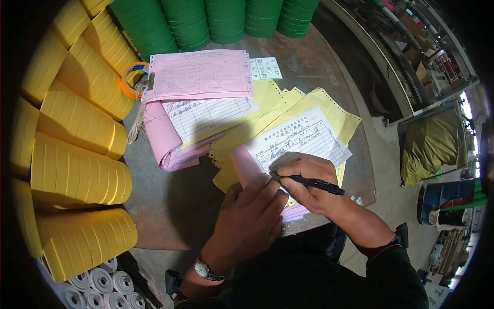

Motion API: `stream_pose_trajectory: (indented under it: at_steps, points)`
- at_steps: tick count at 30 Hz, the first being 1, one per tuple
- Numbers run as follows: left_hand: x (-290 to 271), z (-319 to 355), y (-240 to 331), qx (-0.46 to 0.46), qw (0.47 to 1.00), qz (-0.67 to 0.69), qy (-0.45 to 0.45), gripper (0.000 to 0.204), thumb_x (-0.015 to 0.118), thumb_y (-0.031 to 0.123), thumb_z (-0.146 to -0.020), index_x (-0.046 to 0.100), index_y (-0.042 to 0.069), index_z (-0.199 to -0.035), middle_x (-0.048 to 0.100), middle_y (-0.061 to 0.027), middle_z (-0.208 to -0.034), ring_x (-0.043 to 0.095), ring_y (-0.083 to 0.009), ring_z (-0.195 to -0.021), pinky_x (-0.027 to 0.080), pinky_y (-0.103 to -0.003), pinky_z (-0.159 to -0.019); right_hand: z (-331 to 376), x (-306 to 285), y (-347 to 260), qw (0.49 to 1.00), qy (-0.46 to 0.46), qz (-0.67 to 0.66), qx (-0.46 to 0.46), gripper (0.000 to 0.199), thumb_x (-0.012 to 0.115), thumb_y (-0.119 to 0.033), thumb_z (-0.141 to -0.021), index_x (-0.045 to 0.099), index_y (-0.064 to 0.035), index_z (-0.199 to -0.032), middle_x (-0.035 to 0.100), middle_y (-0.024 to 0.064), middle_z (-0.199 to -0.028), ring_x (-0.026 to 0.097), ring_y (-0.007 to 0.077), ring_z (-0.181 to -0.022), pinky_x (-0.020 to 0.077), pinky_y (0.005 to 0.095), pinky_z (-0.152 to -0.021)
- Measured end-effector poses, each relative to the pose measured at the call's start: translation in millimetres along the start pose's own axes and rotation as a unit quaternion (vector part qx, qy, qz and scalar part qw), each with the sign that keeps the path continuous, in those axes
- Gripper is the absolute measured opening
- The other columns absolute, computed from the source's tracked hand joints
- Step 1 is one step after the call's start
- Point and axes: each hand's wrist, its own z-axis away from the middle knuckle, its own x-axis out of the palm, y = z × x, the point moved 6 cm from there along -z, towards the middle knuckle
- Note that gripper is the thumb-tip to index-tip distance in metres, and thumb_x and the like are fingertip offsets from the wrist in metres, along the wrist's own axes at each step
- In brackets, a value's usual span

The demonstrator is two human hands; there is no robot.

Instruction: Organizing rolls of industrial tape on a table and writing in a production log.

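Note:
A black pen [325, 186] is pinched in my right hand [311, 180], its tip low on a white printed form [314, 139] that carries rows of handwriting in a table. My left hand [247, 219] grips the form pad's lower left part, fingers bent and pressed close together. Under its fingertips a pink sheet [244, 164] curls back beside the white form. Yellow sheets with punched edges [337, 105] lie fanned beneath the pad. Farther off sits a second pad with a pink filled-in slip [200, 74] on top, its lower pink sheets rolled over.
Yellow rolls [80, 172] are stacked along the left, green rolls [226, 20] along the far edge. An orange tape roll [135, 80] and a green label [266, 68] lie by the pink slip. White rolls [101, 280] are low left; a blue drum [446, 198] stands right.

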Motion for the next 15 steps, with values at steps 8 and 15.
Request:
stream_pose_trajectory:
  at_steps: [8, 15]
  points:
    - [0.7, 0.2, -0.5, 0.0, 1.0, 0.0, 0.001, 0.035, 0.07, 0.01, -0.074, 0.062, 0.01, -0.108, 0.063, -0.0067, -0.115, 0.058, -0.0265, -0.113, 0.046, -0.043, -0.085, 0.1, -1.7, 1.4, 1.0, 0.02, 0.003, 0.023, 0.014, 0.07, -0.003, -0.085, 0.063, -0.0032, -0.097, 0.066, 0.0155, -0.086, 0.067, 0.032, -0.076, 0.0516, 0.0353, -0.064]
    - [0.7, 0.8, -0.6, 0.001, 1.0, 0.003, 0.0, 0.035, 0.069, 0.01, -0.074, 0.062, 0.01, -0.109, 0.062, -0.0072, -0.116, 0.058, -0.0267, -0.114, 0.046, -0.044, -0.086, -0.3, -1.1, 1.7, 0.999, 0.026, 0.018, 0.011, 0.015, 0.07, -0.003, -0.085, 0.063, -0.0031, -0.098, 0.066, 0.0149, -0.086, 0.067, 0.0311, -0.075, 0.0514, 0.0349, -0.064]
